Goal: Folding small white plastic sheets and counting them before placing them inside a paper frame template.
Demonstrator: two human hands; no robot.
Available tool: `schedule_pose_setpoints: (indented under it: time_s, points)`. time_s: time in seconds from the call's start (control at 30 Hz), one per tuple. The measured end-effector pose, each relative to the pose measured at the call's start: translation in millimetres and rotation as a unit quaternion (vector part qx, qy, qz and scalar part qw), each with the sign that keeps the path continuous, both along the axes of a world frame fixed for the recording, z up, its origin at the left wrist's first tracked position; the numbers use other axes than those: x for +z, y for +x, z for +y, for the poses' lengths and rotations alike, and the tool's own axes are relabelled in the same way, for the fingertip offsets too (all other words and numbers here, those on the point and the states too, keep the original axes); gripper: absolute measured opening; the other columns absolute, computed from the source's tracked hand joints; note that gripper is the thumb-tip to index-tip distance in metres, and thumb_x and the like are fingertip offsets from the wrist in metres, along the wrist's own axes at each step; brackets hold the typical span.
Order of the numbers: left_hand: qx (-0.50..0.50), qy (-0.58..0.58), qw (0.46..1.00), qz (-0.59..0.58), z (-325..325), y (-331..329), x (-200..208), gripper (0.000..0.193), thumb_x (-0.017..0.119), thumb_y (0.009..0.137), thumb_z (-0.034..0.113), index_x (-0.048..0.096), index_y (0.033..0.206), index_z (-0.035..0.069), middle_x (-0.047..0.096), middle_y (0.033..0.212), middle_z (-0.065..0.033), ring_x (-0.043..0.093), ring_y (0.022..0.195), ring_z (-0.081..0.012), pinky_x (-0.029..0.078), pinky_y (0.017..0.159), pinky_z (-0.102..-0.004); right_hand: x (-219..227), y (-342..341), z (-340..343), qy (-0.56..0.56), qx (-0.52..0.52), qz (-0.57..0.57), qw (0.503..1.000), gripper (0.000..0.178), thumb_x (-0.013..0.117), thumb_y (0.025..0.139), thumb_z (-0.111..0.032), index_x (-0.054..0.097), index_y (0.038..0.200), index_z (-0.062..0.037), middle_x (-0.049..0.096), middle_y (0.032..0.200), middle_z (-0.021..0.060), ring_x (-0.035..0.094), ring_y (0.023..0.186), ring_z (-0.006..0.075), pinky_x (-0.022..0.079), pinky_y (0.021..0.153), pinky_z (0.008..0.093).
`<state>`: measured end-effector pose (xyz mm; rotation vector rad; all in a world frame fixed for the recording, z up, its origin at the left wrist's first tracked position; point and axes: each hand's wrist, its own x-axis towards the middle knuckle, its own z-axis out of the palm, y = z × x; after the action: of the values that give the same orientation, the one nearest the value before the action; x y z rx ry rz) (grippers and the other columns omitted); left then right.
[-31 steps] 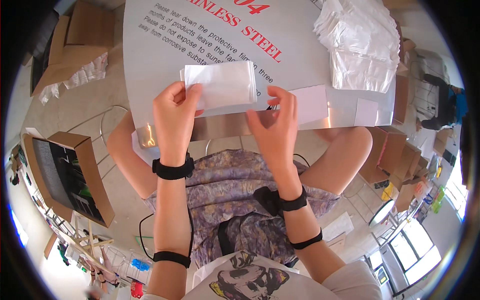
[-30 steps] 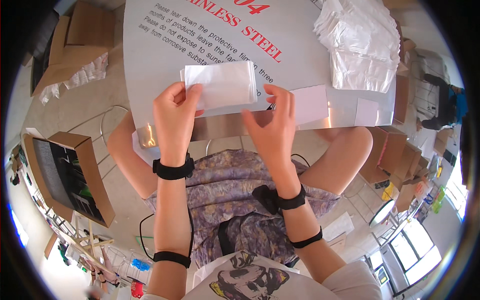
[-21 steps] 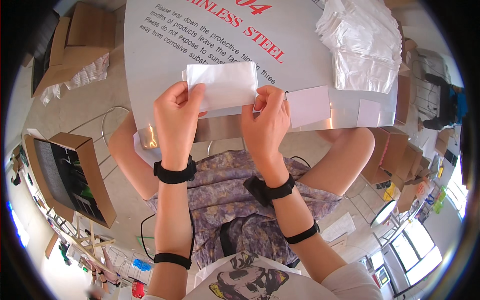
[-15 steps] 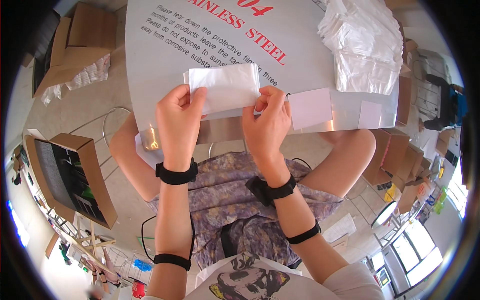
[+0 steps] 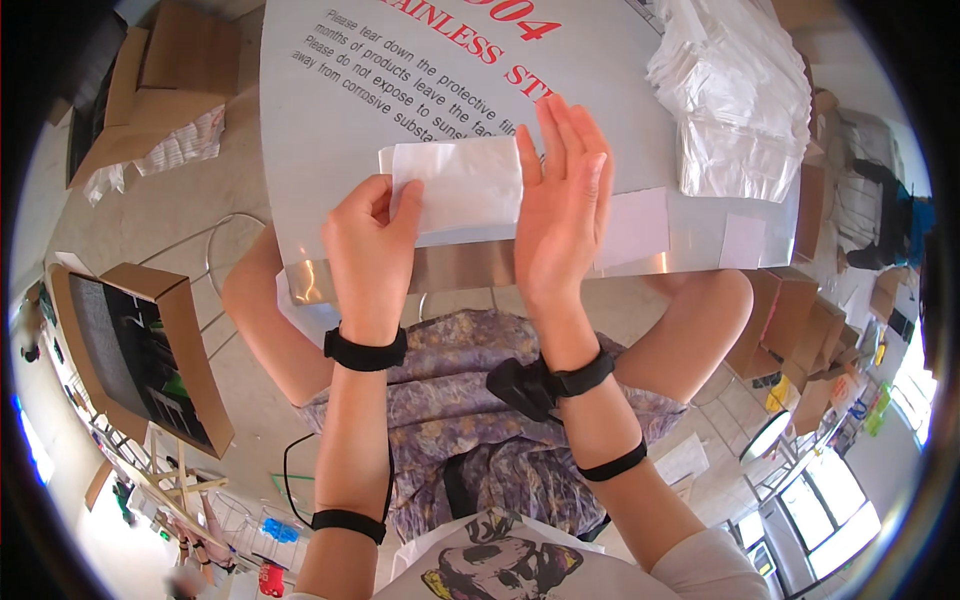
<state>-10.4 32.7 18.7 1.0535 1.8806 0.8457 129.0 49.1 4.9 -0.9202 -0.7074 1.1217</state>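
You have a bright scene, with light glaring through the window (image 5: 828, 475) at lower right until its panes wash out. Warm glints flare on the metal edge (image 5: 455, 267) of your bench (image 5: 320, 215), while the plastic bags (image 5: 735, 120) shine in crumpled highlights. The white folded stack (image 5: 460, 185) before you looks pale, its detail faint. Toward the rim, your fisheye view bends straight lines, softens and falls to black, with bluish fringing at far left.
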Motion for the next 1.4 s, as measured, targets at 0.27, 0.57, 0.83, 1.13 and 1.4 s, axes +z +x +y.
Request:
schedule_pose_setpoints:
  time_s: [0.27,0.57,0.83,1.13,1.4]
  points:
    - [-0.028,-0.012,0.998,0.052,-1.2,-0.7,-5.8,0.021,0.065,0.087,0.014,0.063,0.088,-0.007,0.061,0.069,-0.0025,0.055,0.06,-0.0046,0.05,0.053,-0.0223,-26.1,-13.4,4.2,-0.031,-0.015,-0.007,0.999,0.053,0.031,0.102,-0.04,0.031,0.139,-0.0008,0.035,0.145,0.0161,0.03,0.137,0.0291,0.026,0.112,0.0448]
    - [-0.008,0.028,0.997,0.075,-4.0,2.4,4.1,0.026,0.072,0.081,0.015,0.059,0.097,-0.002,0.061,0.069,-0.0046,0.056,0.058,-0.0107,0.046,0.054,-0.0266,-26.8,-19.1,2.6,-0.011,-0.001,-0.022,1.0,0.052,0.031,0.102,-0.039,0.033,0.137,-0.0014,0.037,0.142,0.0157,0.031,0.136,0.028,0.026,0.113,0.0435]
    - [-0.064,0.122,0.944,0.299,-13.7,-13.0,-3.0,0.046,0.067,0.082,0.017,0.049,0.122,0.003,0.054,0.12,-0.0157,0.054,0.104,-0.0281,0.044,0.085,-0.0404,-24.5,-21.6,1.2,0.019,0.01,-0.039,0.999,0.05,0.03,0.103,-0.038,0.032,0.137,-0.0017,0.036,0.143,0.0169,0.03,0.137,0.0291,0.025,0.113,0.0443]
    - [-0.283,0.117,0.892,0.333,-21.0,10.5,-33.8,0.084,0.061,0.085,0.04,0.022,0.145,-0.004,0.022,0.152,-0.02,0.019,0.142,-0.0349,0.016,0.113,-0.0535,-29.3,-20.2,5.0,-0.009,0.018,-0.019,1.0,0.056,0.033,0.101,-0.041,0.03,0.138,0.0012,0.032,0.145,0.0207,0.028,0.138,0.0312,0.023,0.115,0.0458]
    - [-0.259,0.141,0.919,0.261,-22.9,6.2,-36.5,0.078,0.058,0.089,0.035,0.021,0.145,-0.004,0.021,0.153,-0.0202,0.017,0.142,-0.0353,0.015,0.113,-0.0525,-24.6,-14.4,7.3,-0.045,0.016,0.056,0.997,0.054,0.035,0.101,-0.04,0.032,0.136,0.0008,0.032,0.144,0.0196,0.028,0.137,0.0311,0.025,0.114,0.0459]
